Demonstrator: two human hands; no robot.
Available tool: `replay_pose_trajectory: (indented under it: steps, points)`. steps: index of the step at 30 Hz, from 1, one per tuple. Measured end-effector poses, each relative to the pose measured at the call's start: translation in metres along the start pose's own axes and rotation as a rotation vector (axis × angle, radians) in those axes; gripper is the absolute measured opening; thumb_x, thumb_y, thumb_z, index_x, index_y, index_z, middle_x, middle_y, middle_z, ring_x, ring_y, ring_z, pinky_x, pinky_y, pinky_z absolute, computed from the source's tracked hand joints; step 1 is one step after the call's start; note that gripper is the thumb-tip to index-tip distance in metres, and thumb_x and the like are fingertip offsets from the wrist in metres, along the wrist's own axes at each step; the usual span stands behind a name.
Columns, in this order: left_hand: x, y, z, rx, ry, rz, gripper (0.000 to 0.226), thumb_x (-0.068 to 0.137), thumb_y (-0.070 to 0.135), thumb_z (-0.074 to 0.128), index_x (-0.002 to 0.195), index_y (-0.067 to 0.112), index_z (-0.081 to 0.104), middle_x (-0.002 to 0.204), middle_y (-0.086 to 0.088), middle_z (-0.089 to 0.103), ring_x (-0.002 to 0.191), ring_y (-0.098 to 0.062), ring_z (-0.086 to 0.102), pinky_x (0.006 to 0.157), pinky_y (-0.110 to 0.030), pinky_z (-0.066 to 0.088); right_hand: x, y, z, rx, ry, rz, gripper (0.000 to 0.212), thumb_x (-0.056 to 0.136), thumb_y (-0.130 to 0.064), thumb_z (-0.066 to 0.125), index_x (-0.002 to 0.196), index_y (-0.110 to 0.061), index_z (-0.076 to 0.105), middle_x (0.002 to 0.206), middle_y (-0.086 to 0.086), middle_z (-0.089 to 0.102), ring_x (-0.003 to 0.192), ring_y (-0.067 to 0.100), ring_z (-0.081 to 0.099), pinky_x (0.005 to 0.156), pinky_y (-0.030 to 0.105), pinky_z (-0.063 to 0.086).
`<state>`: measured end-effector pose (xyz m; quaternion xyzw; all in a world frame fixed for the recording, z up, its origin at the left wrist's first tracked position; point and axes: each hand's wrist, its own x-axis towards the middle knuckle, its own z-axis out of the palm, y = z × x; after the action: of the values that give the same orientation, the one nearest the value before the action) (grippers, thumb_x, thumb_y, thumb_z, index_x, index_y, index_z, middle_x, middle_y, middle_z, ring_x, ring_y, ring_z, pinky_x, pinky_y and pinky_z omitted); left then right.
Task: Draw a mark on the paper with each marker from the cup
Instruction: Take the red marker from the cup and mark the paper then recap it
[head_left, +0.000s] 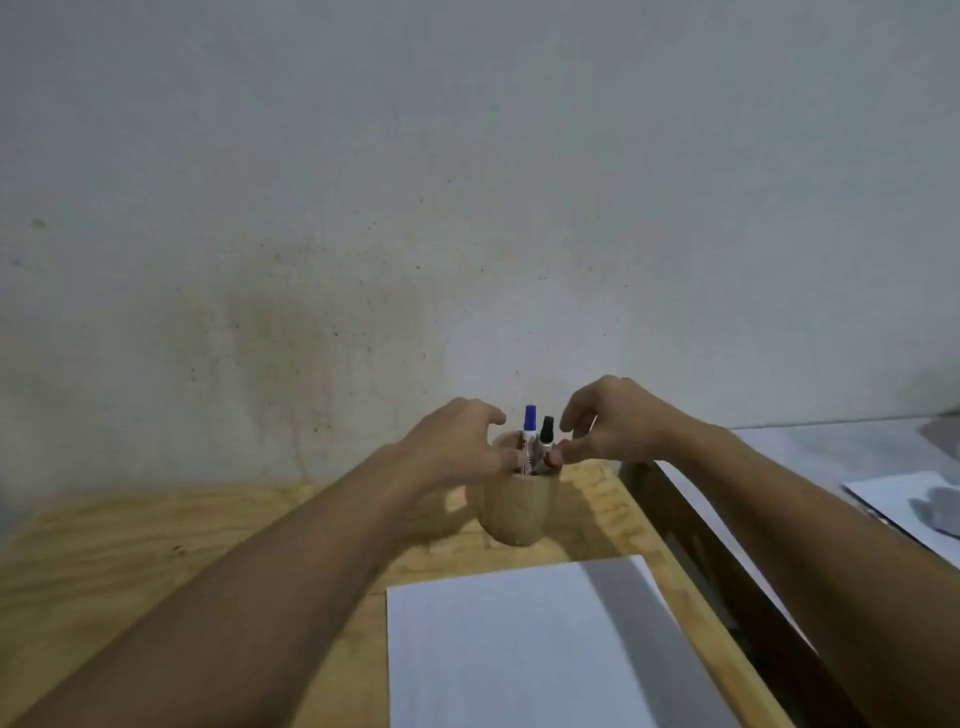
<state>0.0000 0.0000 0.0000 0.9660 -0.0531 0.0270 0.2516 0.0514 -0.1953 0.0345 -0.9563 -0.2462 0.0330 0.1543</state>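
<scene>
A tan cup (514, 512) stands on the wooden table (156, 561) near the wall. A blue-capped marker (530, 423) and a black-capped marker (546, 430) stick up out of it. A red marker cap (555, 458) shows at the cup's right rim, pinched by the fingertips of my right hand (608, 423). My left hand (457, 447) curls around the cup's left rim, fingers touching it. A blank white sheet of paper (519, 649) lies in front of the cup.
The grey wall (467, 208) rises just behind the cup. A dark wooden rail (727, 587) runs along the table's right edge. Beyond it lies a pale surface with another sheet (904, 504).
</scene>
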Motion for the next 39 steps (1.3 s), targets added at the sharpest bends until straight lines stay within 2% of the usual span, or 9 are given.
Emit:
replay_pose_trajectory:
  steps: [4,10,14,19,23,28,32,36,39]
  points:
    - [-0.002,-0.002,0.010,-0.029,0.026,-0.022,0.051,0.076,0.045,0.068,0.118,0.015,0.063,0.124,-0.009,0.064,0.111,-0.026,0.060,0.093,-0.041,0.049,-0.001,0.003,0.021,0.102,0.026,0.007,0.028,0.067,-0.039,0.085,0.082,-0.017,0.075,0.082,0.003,0.073,0.078,0.019,0.066,0.070,0.034,0.055]
    - [0.001,-0.004,0.012,-0.154,0.059,-0.031,0.056,0.079,0.041,0.069,0.127,0.016,0.058,0.133,-0.004,0.059,0.119,-0.022,0.054,0.090,-0.030,0.041,-0.004,0.008,0.020,0.290,0.162,-0.027,0.019,0.071,-0.036,0.082,0.077,-0.019,0.075,0.076,-0.002,0.073,0.075,0.018,0.068,0.073,0.043,0.058]
    - [0.000,-0.009,0.017,-0.157,0.032,-0.043,0.061,0.081,0.045,0.064,0.134,0.018,0.050,0.141,-0.005,0.052,0.126,-0.024,0.049,0.096,-0.034,0.040,-0.013,-0.003,-0.007,0.547,0.260,-0.086,0.018,0.086,-0.023,0.070,0.096,-0.008,0.067,0.094,0.005,0.074,0.088,0.025,0.071,0.081,0.049,0.059]
    - [-0.027,-0.006,0.014,-0.126,0.161,-0.032,0.065,0.080,0.043,0.067,0.137,0.019,0.046,0.142,-0.004,0.050,0.127,-0.022,0.048,0.101,-0.038,0.042,-0.050,-0.035,-0.035,0.768,0.359,-0.186,0.019,0.099,-0.024,0.051,0.110,-0.010,0.050,0.095,0.009,0.071,0.088,0.021,0.073,0.080,0.037,0.059]
    - [-0.029,0.012,-0.010,-0.406,0.368,0.041,0.039,0.080,0.026,0.072,0.117,0.013,0.065,0.110,-0.002,0.069,0.096,-0.013,0.064,0.082,-0.026,0.050,-0.056,-0.044,-0.033,0.666,0.335,-0.192,0.020,0.095,-0.028,0.058,0.108,-0.014,0.061,0.085,0.010,0.064,0.065,0.014,0.066,0.058,0.025,0.057]
    - [-0.048,0.019,-0.027,-0.916,0.291,0.078,0.029,0.076,0.001,0.073,0.102,0.011,0.071,0.091,-0.012,0.071,0.083,-0.024,0.069,0.078,-0.037,0.060,-0.064,-0.044,-0.012,0.546,0.068,-0.102,0.013,0.090,-0.014,0.064,0.093,-0.018,0.076,0.082,0.007,0.073,0.058,0.001,0.063,0.054,0.013,0.050]
    - [-0.069,0.001,-0.014,-1.057,0.189,0.046,0.021,0.079,-0.005,0.066,0.095,0.007,0.072,0.084,-0.011,0.069,0.070,-0.019,0.065,0.073,-0.033,0.059,-0.070,-0.053,0.012,0.689,-0.062,-0.101,0.013,0.090,-0.011,0.065,0.091,-0.006,0.078,0.073,0.012,0.070,0.062,0.014,0.065,0.060,0.027,0.058]
    - [-0.085,-0.022,0.000,-1.121,0.145,-0.029,0.012,0.084,0.002,0.063,0.090,0.008,0.072,0.078,-0.011,0.062,0.058,-0.014,0.058,0.066,-0.030,0.057,-0.075,-0.064,0.035,0.667,-0.110,-0.092,0.029,0.096,-0.019,0.059,0.082,0.003,0.071,0.053,-0.005,0.060,0.042,0.005,0.052,0.043,0.018,0.041]
    - [-0.094,-0.033,0.009,-1.102,0.186,-0.116,0.009,0.084,0.000,0.062,0.086,0.004,0.070,0.069,-0.009,0.057,0.048,-0.011,0.054,0.057,-0.023,0.055,-0.073,-0.073,0.059,0.641,-0.060,-0.122,0.032,0.096,-0.021,0.058,0.083,0.006,0.071,0.057,0.009,0.053,0.040,0.007,0.043,0.043,0.019,0.035]
